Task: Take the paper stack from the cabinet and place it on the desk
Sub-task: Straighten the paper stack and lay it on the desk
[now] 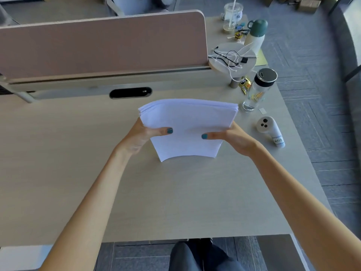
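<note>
You held the paper stack (pixel 187 126) over the middle of the desk (pixel 58 173), your left hand (pixel 140 137) clamped on its left edge and your right hand (pixel 234 138) on its right, thumbs pressed on top. Whether it touched the surface, I cannot tell. A clear bottle (pixel 257 90) stood just beyond its far right corner.
</note>
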